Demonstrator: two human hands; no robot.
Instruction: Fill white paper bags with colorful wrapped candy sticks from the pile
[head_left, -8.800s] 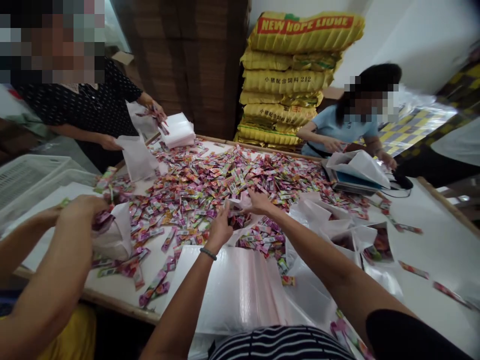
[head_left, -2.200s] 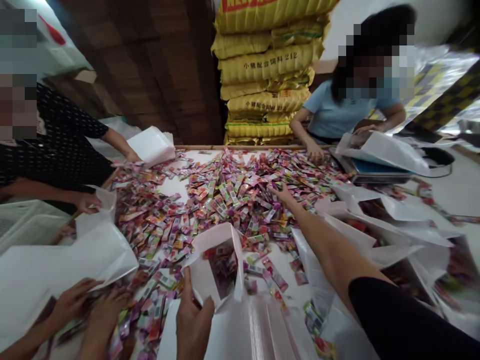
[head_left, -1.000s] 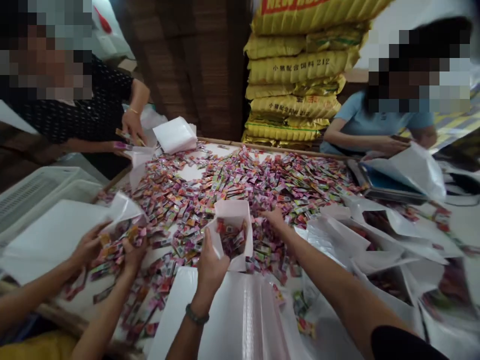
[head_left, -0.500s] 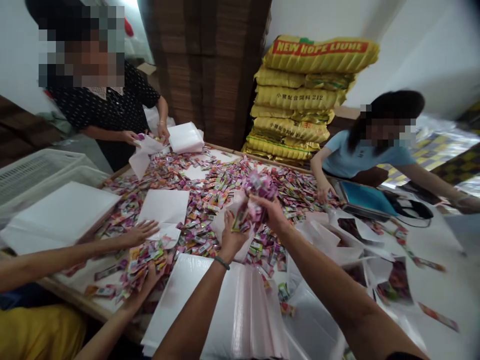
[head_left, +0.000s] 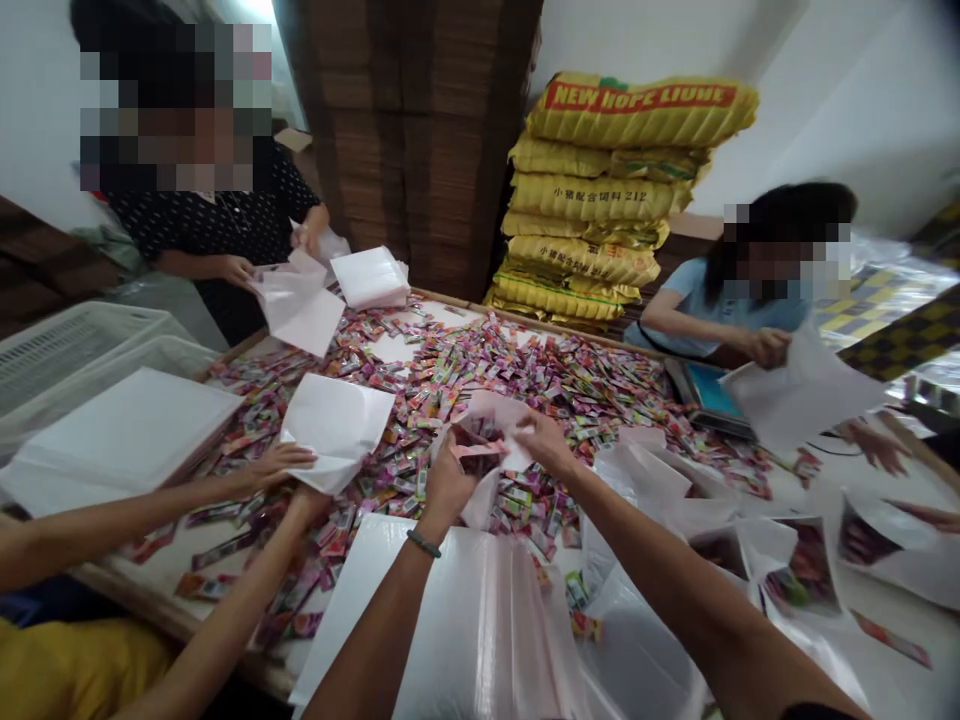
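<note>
Over the middle of the table, a white plastic bag [head_left: 491, 408] is held with its mouth spread, and small wrapped packets show inside. My left hand [head_left: 448, 485] is closed around its left side, a dark band on the wrist. At the bag's right edge, my right hand [head_left: 546, 442] pinches the rim between thumb and fingers. Loose colourful packets [head_left: 525, 360] lie in a wide heap around and beyond both hands. Just below my left forearm is a stack of flat white bags [head_left: 450, 620].
At left, a co-worker's hands [head_left: 281, 465] work at a white bag [head_left: 337, 425]. A person at the back left holds another bag [head_left: 300, 310]. On the right, a person in blue holds a bag above a scale [head_left: 709, 395]. Filled bags [head_left: 727, 550] stand near my right arm.
The packet bundle has left my right hand; packets are now inside the bag, and that hand grips its rim. The left co-worker's packets have gone behind a bag. The person in blue has raised a bag.
</note>
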